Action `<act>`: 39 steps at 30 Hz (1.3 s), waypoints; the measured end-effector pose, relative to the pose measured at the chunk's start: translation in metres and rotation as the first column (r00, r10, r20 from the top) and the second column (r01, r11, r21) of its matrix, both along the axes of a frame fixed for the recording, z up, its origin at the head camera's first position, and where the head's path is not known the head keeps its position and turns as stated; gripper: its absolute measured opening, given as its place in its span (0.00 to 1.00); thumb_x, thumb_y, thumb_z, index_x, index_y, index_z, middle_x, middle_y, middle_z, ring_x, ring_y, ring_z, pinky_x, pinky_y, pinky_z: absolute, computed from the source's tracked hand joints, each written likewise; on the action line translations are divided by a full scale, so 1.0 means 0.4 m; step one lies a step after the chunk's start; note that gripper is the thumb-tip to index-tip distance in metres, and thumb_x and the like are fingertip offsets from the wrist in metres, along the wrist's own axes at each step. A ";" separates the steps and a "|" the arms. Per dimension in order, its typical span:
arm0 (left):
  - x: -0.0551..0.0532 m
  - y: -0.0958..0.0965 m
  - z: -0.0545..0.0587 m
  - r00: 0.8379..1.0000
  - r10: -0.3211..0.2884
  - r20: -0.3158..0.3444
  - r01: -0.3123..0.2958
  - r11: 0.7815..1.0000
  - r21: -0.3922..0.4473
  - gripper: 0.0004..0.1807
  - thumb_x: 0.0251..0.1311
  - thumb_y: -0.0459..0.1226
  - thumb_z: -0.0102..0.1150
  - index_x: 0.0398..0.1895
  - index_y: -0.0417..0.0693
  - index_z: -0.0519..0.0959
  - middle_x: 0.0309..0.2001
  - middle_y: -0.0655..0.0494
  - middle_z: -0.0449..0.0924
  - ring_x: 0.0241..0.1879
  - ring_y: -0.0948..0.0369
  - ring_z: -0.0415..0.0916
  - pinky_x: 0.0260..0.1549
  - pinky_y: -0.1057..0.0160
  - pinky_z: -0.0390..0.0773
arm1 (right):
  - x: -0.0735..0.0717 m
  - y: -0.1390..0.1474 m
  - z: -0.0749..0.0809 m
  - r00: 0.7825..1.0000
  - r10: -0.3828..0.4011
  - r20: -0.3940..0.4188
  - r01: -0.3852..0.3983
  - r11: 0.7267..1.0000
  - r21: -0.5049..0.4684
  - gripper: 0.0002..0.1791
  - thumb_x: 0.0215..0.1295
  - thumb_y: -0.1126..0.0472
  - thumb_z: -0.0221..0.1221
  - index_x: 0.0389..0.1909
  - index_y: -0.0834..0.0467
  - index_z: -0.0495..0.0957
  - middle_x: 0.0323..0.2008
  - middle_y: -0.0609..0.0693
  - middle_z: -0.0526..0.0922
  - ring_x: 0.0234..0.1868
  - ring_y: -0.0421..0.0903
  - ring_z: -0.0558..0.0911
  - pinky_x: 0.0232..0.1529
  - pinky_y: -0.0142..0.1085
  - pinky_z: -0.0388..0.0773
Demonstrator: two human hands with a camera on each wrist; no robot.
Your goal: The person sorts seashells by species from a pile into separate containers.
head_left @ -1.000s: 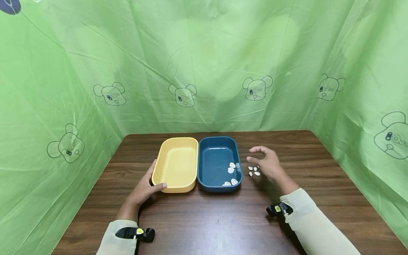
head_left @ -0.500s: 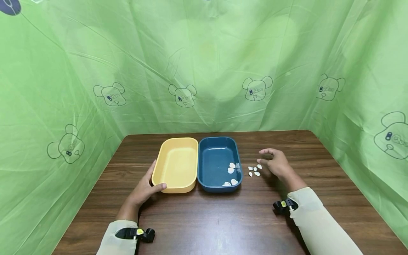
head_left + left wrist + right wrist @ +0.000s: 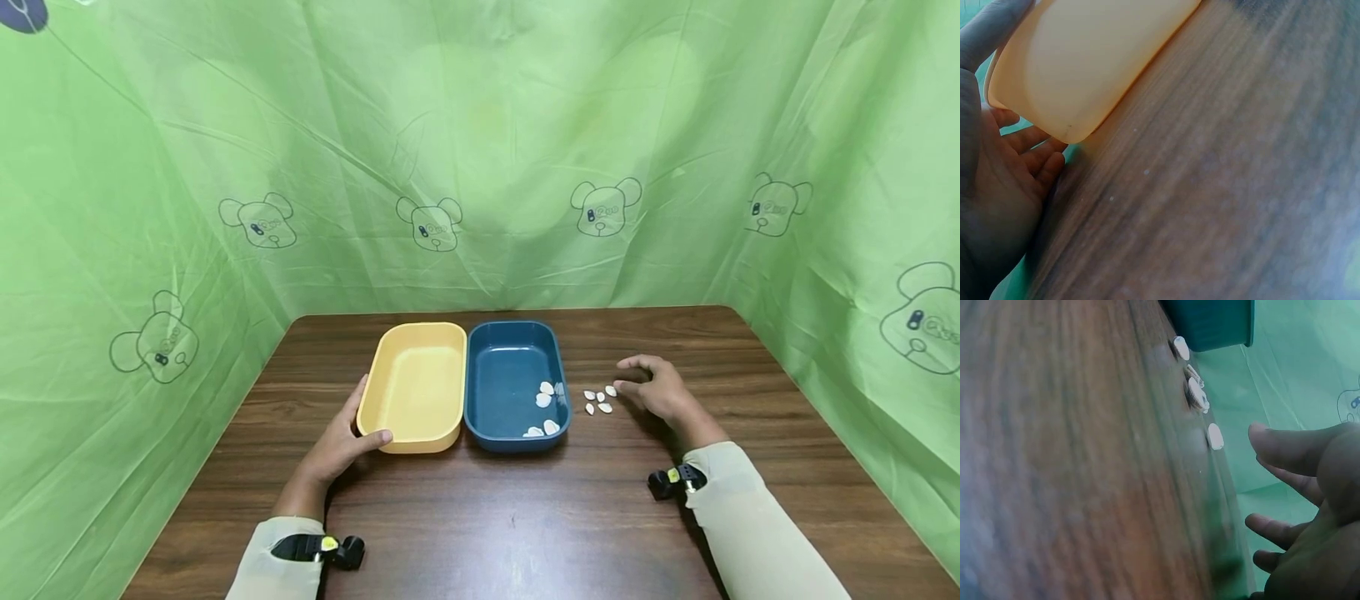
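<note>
My left hand (image 3: 335, 450) grips the near left corner of a yellow plastic tub (image 3: 416, 383), thumb over the rim and fingers along the outer wall. In the left wrist view, the fingers reach round the tub's side (image 3: 1085, 69). On the right, my right hand (image 3: 663, 396) hovers just beside a small group of white, shell-like pieces (image 3: 604, 408) on the table. Its thumb (image 3: 619, 386) and forefinger are apart with nothing between them. In the right wrist view, the nearest white piece (image 3: 1215, 436) lies a short way from the thumb tip.
A dark blue tub (image 3: 510, 367) stands against the yellow one's right side, with several white pieces (image 3: 543, 400) on its floor. Both rest on a brown wood-grain table (image 3: 480, 525). Green cloth (image 3: 510, 275) hangs along the back and sides.
My right hand has moved right, away from the blue tub, to the right edge of the loose white pieces, uncovering one of them. The left hand and both tubs stay put.
</note>
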State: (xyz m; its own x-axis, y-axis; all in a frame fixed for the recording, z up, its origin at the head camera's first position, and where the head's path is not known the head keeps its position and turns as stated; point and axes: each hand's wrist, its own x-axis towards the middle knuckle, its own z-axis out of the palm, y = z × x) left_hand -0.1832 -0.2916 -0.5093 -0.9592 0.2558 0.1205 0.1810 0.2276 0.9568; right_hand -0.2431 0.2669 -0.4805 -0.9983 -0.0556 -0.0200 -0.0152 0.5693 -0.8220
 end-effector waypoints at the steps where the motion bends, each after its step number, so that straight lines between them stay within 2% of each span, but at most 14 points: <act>1: 0.000 0.000 0.001 1.000 0.000 0.001 0.000 1.000 -0.003 0.63 0.64 0.32 0.74 0.92 0.53 0.40 0.88 0.34 0.48 0.64 0.72 0.75 0.60 0.75 0.74 | 0.000 0.002 -0.003 1.000 0.013 -0.007 -0.013 1.000 0.021 0.26 0.71 0.62 0.72 0.66 0.67 0.80 0.76 0.75 0.67 0.58 0.68 0.82 0.61 0.54 0.81; 3: 0.000 0.001 0.002 1.000 0.005 0.010 -0.005 1.000 -0.010 0.63 0.64 0.33 0.74 0.92 0.54 0.40 0.88 0.36 0.48 0.64 0.72 0.74 0.61 0.76 0.74 | -0.001 0.008 -0.010 0.999 0.045 -0.009 -0.044 0.997 0.057 0.27 0.70 0.61 0.72 0.67 0.66 0.81 0.80 0.75 0.61 0.76 0.75 0.67 0.77 0.67 0.63; 4: 0.001 0.001 0.003 1.000 0.006 0.012 -0.006 1.000 -0.012 0.63 0.64 0.33 0.74 0.92 0.54 0.40 0.88 0.36 0.48 0.64 0.72 0.74 0.61 0.76 0.74 | -0.002 0.010 -0.014 0.998 0.061 -0.007 -0.060 0.996 0.071 0.27 0.70 0.60 0.72 0.67 0.65 0.81 0.81 0.76 0.58 0.81 0.76 0.58 0.80 0.72 0.52; 5: 0.002 0.001 0.004 1.000 0.005 0.010 -0.004 1.000 -0.015 0.63 0.64 0.33 0.74 0.92 0.53 0.40 0.88 0.35 0.48 0.65 0.72 0.74 0.61 0.76 0.73 | -0.004 0.013 -0.019 0.997 0.074 -0.005 -0.073 0.994 0.081 0.27 0.70 0.60 0.73 0.67 0.64 0.82 0.83 0.76 0.56 0.84 0.77 0.50 0.80 0.76 0.42; 8: 0.004 0.000 0.006 1.000 0.007 0.011 -0.007 1.000 -0.013 0.63 0.64 0.33 0.74 0.92 0.53 0.40 0.88 0.35 0.47 0.65 0.72 0.74 0.61 0.76 0.74 | -0.009 0.016 -0.032 0.995 0.096 -0.011 -0.094 0.990 0.103 0.26 0.69 0.58 0.74 0.64 0.62 0.84 0.84 0.76 0.54 0.85 0.80 0.43 0.77 0.81 0.31; 14: 0.003 -0.002 0.004 1.000 0.003 0.004 -0.003 1.000 -0.014 0.63 0.64 0.33 0.74 0.92 0.53 0.40 0.88 0.34 0.49 0.63 0.71 0.75 0.59 0.75 0.75 | -0.015 0.014 -0.048 0.994 0.102 -0.038 -0.095 0.982 0.164 0.22 0.65 0.56 0.77 0.58 0.59 0.89 0.83 0.74 0.57 0.84 0.83 0.42 0.75 0.83 0.32; 20: 0.001 -0.002 0.000 1.000 0.001 -0.003 -0.001 1.000 -0.007 0.62 0.65 0.33 0.73 0.92 0.52 0.40 0.88 0.34 0.49 0.62 0.71 0.76 0.59 0.75 0.75 | -0.015 0.008 -0.051 0.995 0.083 -0.056 -0.068 0.972 0.226 0.17 0.66 0.54 0.76 0.53 0.56 0.92 0.83 0.72 0.60 0.84 0.81 0.44 0.75 0.82 0.33; 39: -0.003 -0.002 -0.002 1.000 0.007 0.015 -0.007 1.000 -0.009 0.63 0.64 0.33 0.74 0.92 0.55 0.39 0.88 0.35 0.48 0.62 0.71 0.76 0.59 0.75 0.75 | -0.011 0.003 -0.065 0.994 0.072 -0.083 -0.050 0.970 0.238 0.14 0.71 0.54 0.73 0.52 0.55 0.92 0.82 0.70 0.63 0.85 0.77 0.47 0.75 0.83 0.33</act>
State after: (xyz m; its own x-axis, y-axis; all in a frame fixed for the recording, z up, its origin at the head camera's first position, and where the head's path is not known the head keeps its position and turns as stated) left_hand -0.1843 -0.2924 -0.5101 -0.9626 0.2503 0.1040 0.1652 0.2375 0.9572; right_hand -0.2475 0.2682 -0.5064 -0.9913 -0.1213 0.0507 -0.1245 0.7423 -0.6584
